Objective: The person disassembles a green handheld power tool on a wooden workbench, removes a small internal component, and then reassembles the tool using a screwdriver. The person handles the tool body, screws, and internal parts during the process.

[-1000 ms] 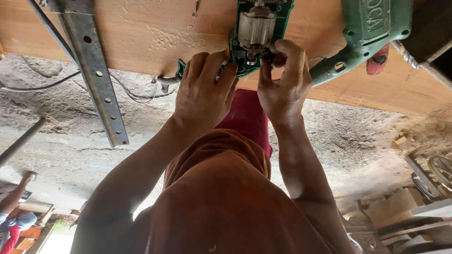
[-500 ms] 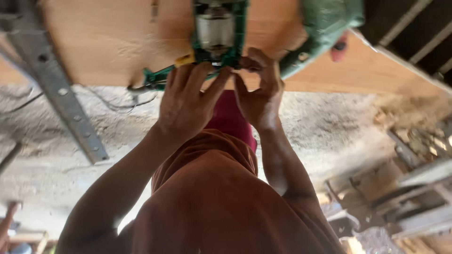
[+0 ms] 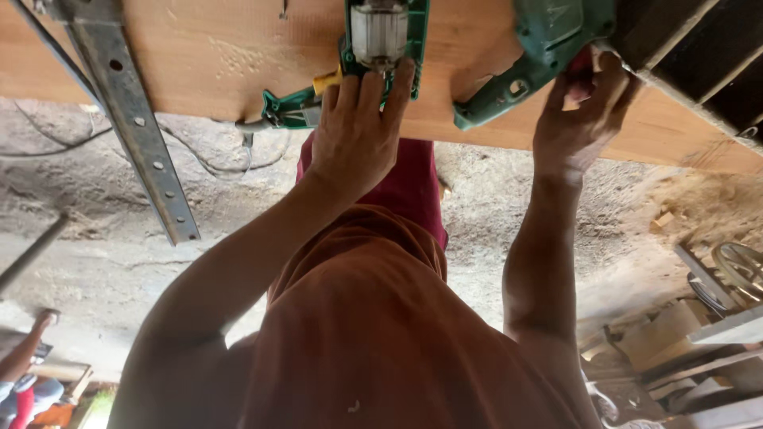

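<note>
We see the left hand [image 3: 359,131] laid flat over the opened green power tool [image 3: 380,36], its fingers stretched side by side and pressing the housing, just below the exposed metal motor. That tool rests on the wooden bench top [image 3: 214,56], near its front edge. The right hand [image 3: 579,119] reaches up to the green tool handle [image 3: 540,48] lying further right on the same board; its fingertips curl around something red at the handle's end, though we cannot tell whether they grip it or only touch. A perforated metal rail [image 3: 139,127] slants across the bench to the left.
</note>
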